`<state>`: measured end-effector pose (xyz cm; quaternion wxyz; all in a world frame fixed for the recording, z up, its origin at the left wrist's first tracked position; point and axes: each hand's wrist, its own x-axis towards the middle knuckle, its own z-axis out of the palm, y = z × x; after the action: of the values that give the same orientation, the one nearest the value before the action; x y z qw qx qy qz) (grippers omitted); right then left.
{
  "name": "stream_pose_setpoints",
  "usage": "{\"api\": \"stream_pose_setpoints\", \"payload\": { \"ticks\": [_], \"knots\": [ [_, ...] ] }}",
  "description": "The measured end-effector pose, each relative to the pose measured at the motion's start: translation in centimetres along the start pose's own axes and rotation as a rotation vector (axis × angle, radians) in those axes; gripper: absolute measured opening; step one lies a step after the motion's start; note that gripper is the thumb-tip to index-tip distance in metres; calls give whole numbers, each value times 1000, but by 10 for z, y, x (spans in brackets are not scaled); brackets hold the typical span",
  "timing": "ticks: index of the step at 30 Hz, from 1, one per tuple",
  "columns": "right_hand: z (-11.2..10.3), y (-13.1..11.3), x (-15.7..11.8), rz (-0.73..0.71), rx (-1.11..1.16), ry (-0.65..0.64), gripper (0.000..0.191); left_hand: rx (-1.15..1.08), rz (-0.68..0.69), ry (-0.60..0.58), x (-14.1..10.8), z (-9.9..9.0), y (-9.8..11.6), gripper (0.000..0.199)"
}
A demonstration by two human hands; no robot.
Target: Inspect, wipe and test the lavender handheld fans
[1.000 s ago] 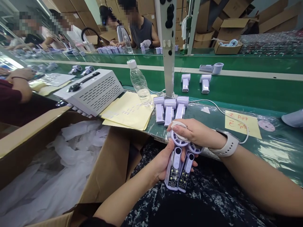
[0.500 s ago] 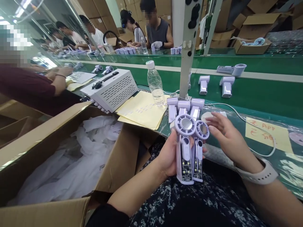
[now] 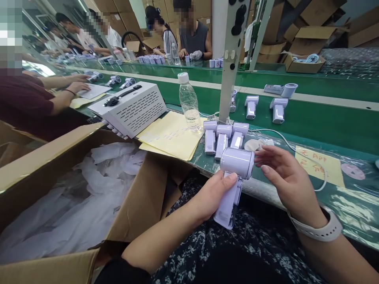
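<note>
Lilac device (image 3: 237,163): in the left hand (image 3: 207,197), above the lap, at the near edge of the bench (image 3: 352,197). Cylindrical head up, handle slanting down; part of a second lilac body (image 3: 238,193) shows behind it. Left fingers: closed around the handle, thumb laid just below the head. Right hand (image 3: 287,181): empty, fingers half curled, thumb well apart from them; fingertips just beside the head, contact cannot be told. White smartwatch (image 3: 318,227) on the right wrist.

Bench, beyond the held device: three lilac devices (image 3: 223,140) side by side at the foot of a metal post (image 3: 226,86); white pad (image 3: 251,144) to their right, then a yellow note (image 3: 321,165) crossed by a white cable (image 3: 284,140). To their left, clear bottle (image 3: 189,104), yellow sheets (image 3: 171,138), vented metal case (image 3: 130,108).

Below left: open carton (image 3: 139,197) holding white wrapping (image 3: 71,213). Far side: green conveyor (image 3: 325,114) with more lilac devices (image 3: 278,110); people (image 3: 194,39) seated beyond
</note>
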<state>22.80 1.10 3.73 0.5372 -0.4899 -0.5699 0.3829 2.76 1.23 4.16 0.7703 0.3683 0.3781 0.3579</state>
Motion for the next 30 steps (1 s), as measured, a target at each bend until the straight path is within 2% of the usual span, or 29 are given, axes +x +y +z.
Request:
{"api": "stream_pose_setpoints", "payload": {
  "ticks": [2,5,8,11,14,20,25,27,30],
  "knots": [
    [-5,-10,2,-99,-8,-124,49,141,37,-11,-2,-2,1,68],
    [-10,-21,6,-183,-100,-336,73,328,137,-70,-4,-4,7,68],
    [-12,-28,10,-250,-200,-457,80,474,205,-181,-4,-4,12,71],
    [-11,-33,12,-269,-192,-539,82,511,213,-301,-4,-5,15,75],
    [-6,-34,7,-249,-172,-506,79,536,215,-315,-4,-4,17,73],
    [5,-35,-21,-200,-137,-318,64,533,236,-242,-12,2,16,68],
    [3,-40,-23,-172,-238,-368,64,494,186,-190,-13,0,7,71],
    [4,-42,-21,-167,-325,-393,66,408,106,-250,-11,-5,5,74],
    [7,-45,-21,-149,-435,-382,68,259,-21,-401,-8,-10,4,82]
  ]
}}
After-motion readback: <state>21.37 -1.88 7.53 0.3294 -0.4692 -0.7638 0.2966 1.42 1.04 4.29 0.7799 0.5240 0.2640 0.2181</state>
